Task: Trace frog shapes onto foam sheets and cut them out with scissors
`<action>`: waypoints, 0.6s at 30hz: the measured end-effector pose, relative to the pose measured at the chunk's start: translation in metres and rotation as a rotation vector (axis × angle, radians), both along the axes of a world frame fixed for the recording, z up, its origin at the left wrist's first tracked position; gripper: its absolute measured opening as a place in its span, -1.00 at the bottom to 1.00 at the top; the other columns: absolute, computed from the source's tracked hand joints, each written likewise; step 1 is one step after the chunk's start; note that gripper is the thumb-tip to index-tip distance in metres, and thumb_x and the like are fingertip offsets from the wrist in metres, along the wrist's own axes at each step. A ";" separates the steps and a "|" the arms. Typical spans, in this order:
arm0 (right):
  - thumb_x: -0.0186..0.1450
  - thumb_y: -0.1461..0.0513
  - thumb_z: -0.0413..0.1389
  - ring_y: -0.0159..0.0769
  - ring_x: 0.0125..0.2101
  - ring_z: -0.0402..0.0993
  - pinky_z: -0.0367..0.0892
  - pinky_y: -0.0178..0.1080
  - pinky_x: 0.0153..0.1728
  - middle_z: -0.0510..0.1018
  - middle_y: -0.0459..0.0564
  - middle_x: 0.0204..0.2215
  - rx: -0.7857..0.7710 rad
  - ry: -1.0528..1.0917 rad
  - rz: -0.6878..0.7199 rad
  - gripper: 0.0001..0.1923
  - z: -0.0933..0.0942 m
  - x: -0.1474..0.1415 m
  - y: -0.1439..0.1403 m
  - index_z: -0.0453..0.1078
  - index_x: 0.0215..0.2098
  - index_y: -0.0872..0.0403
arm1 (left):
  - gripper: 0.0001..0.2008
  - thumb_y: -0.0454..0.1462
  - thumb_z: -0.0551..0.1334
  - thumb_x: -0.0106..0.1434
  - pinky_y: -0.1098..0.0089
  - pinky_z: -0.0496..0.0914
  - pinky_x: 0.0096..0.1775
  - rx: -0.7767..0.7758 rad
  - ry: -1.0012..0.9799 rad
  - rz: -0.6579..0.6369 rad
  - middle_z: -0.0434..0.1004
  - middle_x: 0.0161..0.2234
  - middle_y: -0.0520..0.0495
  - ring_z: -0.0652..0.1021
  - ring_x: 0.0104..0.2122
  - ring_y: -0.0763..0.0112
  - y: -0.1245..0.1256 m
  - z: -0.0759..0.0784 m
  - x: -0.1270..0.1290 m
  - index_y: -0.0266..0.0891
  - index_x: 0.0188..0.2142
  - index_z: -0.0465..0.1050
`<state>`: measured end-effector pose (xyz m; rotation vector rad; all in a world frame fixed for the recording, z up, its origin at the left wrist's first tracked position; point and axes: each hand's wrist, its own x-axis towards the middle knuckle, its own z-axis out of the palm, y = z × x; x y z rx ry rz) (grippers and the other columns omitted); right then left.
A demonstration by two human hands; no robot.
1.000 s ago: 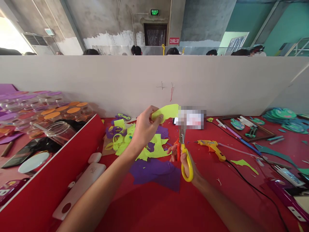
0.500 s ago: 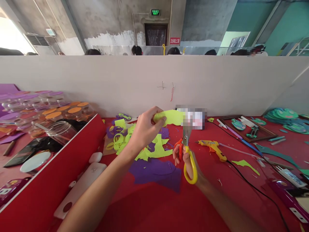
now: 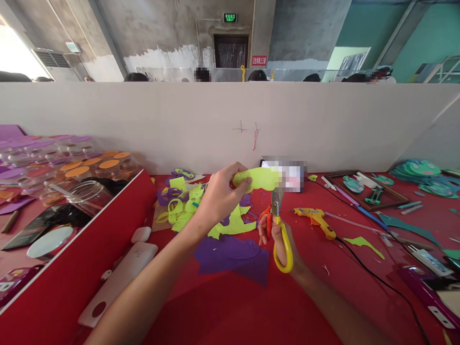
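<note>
Between the thumb and fingers of my left hand [image 3: 226, 191] is a lime-green foam sheet piece [image 3: 264, 178], held up above the table. My right hand [image 3: 282, 239] grips scissors [image 3: 283, 247] with one yellow and one red-orange handle loop. Their blades point up at the right end of the green piece; blurring there hides whether they touch it. Under my left hand lies a heap of lime-green foam scraps [image 3: 187, 211] mixed with purple bits. Closer to me, a purple foam sheet [image 3: 232, 261] lies flat on the red table.
A yellow glue gun [image 3: 316, 219] with a black cord lies on the right, near a wooden tray [image 3: 391, 203]. A red divider [image 3: 89, 244] runs along the left, beside a white phone-like device [image 3: 120, 282]. A pale partition [image 3: 179, 124] stands behind.
My left hand and the green foam piece have shifted slightly right, toward the scissors. The right hand stays nearly in place. The camera view has moved a little.
</note>
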<state>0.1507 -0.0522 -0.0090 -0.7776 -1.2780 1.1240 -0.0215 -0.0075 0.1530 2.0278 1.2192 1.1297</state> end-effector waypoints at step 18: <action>0.28 -0.34 0.02 -0.48 -0.69 0.13 0.26 -0.34 -0.65 0.25 -0.23 -0.62 -0.058 -0.025 -0.067 -0.37 0.007 0.000 -0.001 0.29 -0.34 0.04 | -0.93 -0.29 0.17 0.28 0.41 0.27 -0.41 0.005 0.021 0.005 0.44 -0.50 0.05 0.43 -0.48 0.47 -0.002 0.000 0.002 -0.22 -0.31 0.41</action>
